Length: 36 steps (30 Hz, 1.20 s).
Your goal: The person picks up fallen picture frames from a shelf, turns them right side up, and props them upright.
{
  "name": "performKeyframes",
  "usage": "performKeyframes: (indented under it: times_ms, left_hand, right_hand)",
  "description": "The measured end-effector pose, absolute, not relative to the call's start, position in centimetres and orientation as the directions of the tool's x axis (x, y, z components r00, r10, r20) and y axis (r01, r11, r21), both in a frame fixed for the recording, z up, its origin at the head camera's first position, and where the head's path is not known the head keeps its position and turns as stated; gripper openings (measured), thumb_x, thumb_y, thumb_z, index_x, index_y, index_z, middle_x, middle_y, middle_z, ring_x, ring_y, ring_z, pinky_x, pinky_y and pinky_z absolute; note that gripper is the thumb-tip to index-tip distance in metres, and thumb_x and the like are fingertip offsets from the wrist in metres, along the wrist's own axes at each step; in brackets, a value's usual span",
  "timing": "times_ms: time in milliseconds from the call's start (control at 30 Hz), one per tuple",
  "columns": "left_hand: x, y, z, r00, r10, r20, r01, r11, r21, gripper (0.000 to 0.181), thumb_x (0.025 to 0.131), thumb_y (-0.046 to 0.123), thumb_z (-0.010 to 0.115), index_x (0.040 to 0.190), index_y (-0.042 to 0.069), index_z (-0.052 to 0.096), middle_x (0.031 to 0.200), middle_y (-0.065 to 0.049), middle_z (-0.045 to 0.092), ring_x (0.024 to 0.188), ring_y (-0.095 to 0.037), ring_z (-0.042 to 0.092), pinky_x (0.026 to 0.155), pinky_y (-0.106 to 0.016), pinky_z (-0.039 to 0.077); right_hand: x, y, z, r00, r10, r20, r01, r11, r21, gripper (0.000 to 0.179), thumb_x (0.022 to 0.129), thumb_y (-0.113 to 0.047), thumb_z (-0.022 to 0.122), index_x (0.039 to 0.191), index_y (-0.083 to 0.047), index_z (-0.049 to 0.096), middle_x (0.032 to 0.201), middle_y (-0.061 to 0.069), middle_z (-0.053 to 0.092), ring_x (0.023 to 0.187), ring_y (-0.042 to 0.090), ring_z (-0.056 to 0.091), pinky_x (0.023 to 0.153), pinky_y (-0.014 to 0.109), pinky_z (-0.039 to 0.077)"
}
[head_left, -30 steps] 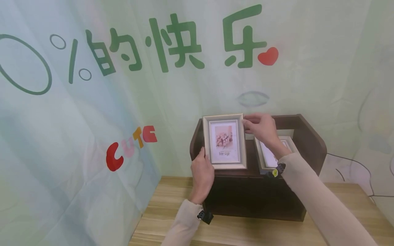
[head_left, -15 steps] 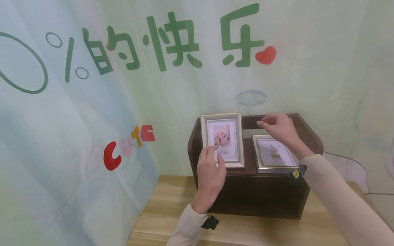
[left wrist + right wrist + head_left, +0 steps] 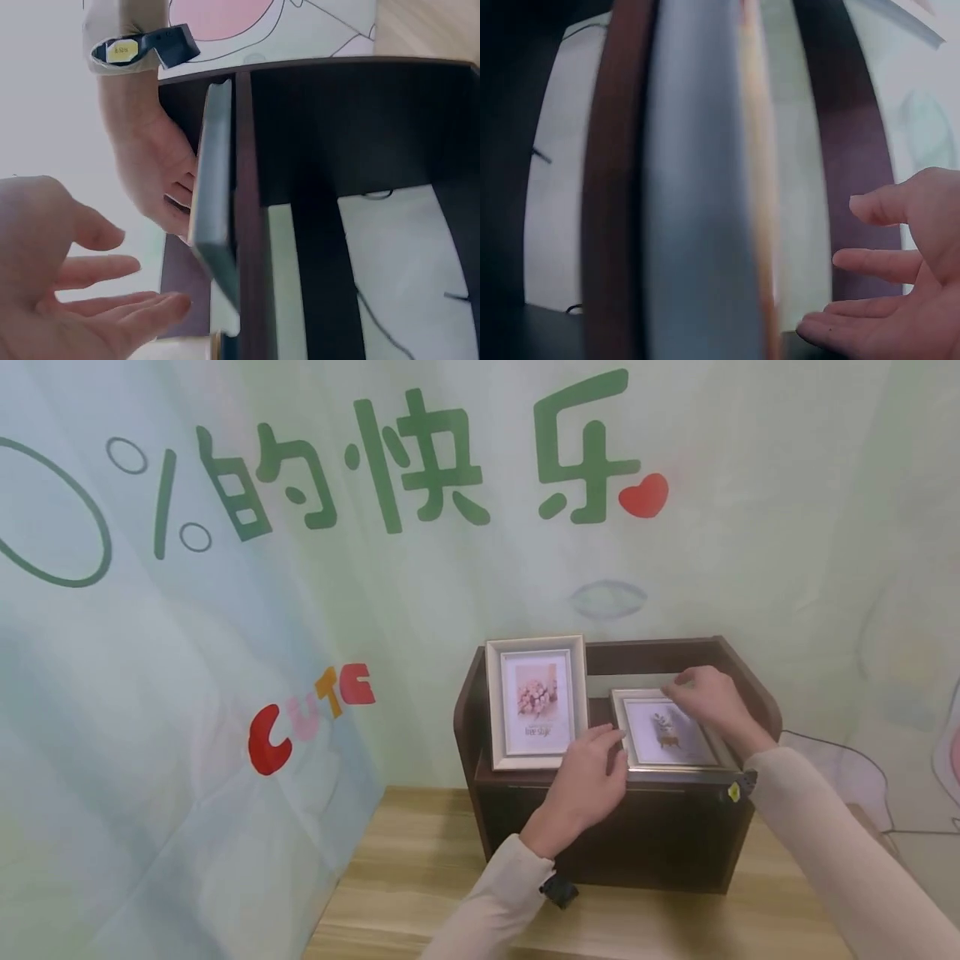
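Note:
A picture frame with pink flowers (image 3: 536, 697) leans upright at the left end of a dark brown shelf unit (image 3: 622, 839). Beside it, a second picture frame with a plant print (image 3: 671, 745) lies flat on the shelf top. My left hand (image 3: 581, 787), fingers loosely bent, is at that frame's left edge; the left wrist view shows a gap between the fingers and the frame. Over the flat frame's far side hovers my right hand (image 3: 708, 700). In the right wrist view, its spread fingers (image 3: 877, 264) hold nothing, and the frame's edge (image 3: 697, 187) is blurred.
The shelf unit stands on a wood-grain table (image 3: 408, 839). Raised sides and a back rail (image 3: 652, 653) border its top. Behind hangs a printed cloth (image 3: 442, 585) with green characters and a red heart.
My hands have let go of the flower-print frame, which now leans by itself. Both hands have moved right to the flat frame, the left hand passing in front of the leaning one.

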State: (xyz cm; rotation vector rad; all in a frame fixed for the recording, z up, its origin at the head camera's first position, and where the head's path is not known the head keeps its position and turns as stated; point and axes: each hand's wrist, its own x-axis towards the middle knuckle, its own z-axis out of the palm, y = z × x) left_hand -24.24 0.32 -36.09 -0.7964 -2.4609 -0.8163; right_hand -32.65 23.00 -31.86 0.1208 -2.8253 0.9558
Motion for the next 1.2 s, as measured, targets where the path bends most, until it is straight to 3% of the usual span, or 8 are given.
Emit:
performKeyframes:
  times_ms: [267,367,467,567,733,1000,1133,1200]
  left_hand:
    - [-25.7,2.5,-37.0,-0.827,0.377,0.417,0.548,0.706,0.449,0.039,0.104,0.018,0.057,0.136,-0.001,0.064,0.128,-0.014,0.075,0.121,-0.021,0.071,0.105,-0.031,0.057]
    - [-26.0,2.9,-37.3,-0.841,0.358,0.406,0.526,0.718,0.456,0.035,0.103,0.019,0.058,0.131,-0.001,0.067,0.119,-0.014,0.077,0.114,-0.022,0.073,0.098,-0.03,0.06]
    - [-26.2,3.1,-37.5,-0.844,0.353,0.404,0.522,0.712,0.469,0.027,0.103,0.018,0.059,0.121,0.002,0.07,0.102,-0.009,0.077,0.093,-0.013,0.072,0.082,-0.024,0.059]
    - [-26.2,3.2,-37.5,-0.849,0.35,0.395,0.517,0.702,0.489,0.019,0.103,0.017,0.058,0.111,0.005,0.07,0.09,-0.005,0.072,0.078,-0.007,0.061,0.071,-0.022,0.054]
    - [-26.0,3.2,-37.5,-0.878,0.312,0.362,0.466,0.729,0.502,0.024,0.105,0.02,0.058,0.114,0.001,0.069,0.099,-0.009,0.074,0.089,-0.012,0.068,0.08,-0.026,0.059]
    - [-25.6,3.6,-37.6,-0.878,0.256,0.403,0.453,0.715,0.533,0.035,0.104,0.016,0.06,0.131,-0.005,0.067,0.128,-0.019,0.075,0.121,-0.027,0.072,0.103,-0.034,0.059]
    - [-25.3,3.6,-37.8,-0.881,0.232,0.412,0.446,0.696,0.563,0.034,0.103,0.015,0.063,0.13,-0.005,0.068,0.127,-0.019,0.076,0.118,-0.027,0.074,0.1,-0.035,0.06]
    - [-25.1,3.5,-37.8,-0.877,0.232,0.42,0.455,0.679,0.576,0.03,0.102,0.014,0.064,0.125,-0.005,0.07,0.113,-0.018,0.079,0.104,-0.023,0.077,0.091,-0.031,0.062]
  right_hand:
    - [-33.5,23.4,-34.0,-0.994,-0.012,0.112,-0.079,0.784,-0.616,0.062,0.103,-0.025,0.055,0.142,0.022,0.045,0.144,0.045,0.05,0.134,0.059,0.051,0.113,0.069,0.044]
    - [-33.5,23.3,-34.4,-0.992,0.004,0.129,-0.076,0.788,-0.611,0.061,0.102,-0.024,0.054,0.14,0.023,0.046,0.141,0.046,0.051,0.125,0.056,0.056,0.11,0.068,0.046]
    - [-33.6,23.2,-34.4,-0.991,0.03,0.133,-0.059,0.785,-0.617,0.058,0.101,-0.023,0.052,0.137,0.022,0.049,0.135,0.043,0.056,0.109,0.046,0.06,0.101,0.063,0.052]
    - [-33.7,23.1,-34.3,-0.99,0.037,0.138,-0.056,0.787,-0.614,0.05,0.1,-0.023,0.053,0.125,0.02,0.058,0.111,0.033,0.064,0.09,0.034,0.057,0.08,0.049,0.054]
    - [-33.9,22.7,-34.2,-0.991,0.047,0.129,-0.045,0.778,-0.627,0.03,0.099,-0.02,0.054,0.096,0.008,0.064,0.072,0.008,0.049,0.068,0.022,0.049,0.058,0.033,0.039]
    - [-33.6,22.6,-34.1,-0.987,0.099,0.123,-0.005,0.758,-0.652,0.029,0.096,-0.016,0.051,0.068,-0.007,0.047,0.058,-0.001,0.036,0.056,0.016,0.039,0.053,0.03,0.035]
    - [-33.6,22.8,-34.2,-0.984,0.103,0.145,-0.017,0.756,-0.655,0.031,0.095,-0.016,0.052,0.066,-0.008,0.044,0.057,-0.002,0.034,0.055,0.016,0.037,0.052,0.03,0.034]
    - [-33.5,22.9,-34.2,-0.981,0.111,0.158,-0.018,0.761,-0.649,0.029,0.094,-0.017,0.052,0.069,-0.003,0.048,0.059,0.002,0.039,0.058,0.018,0.04,0.054,0.032,0.035]
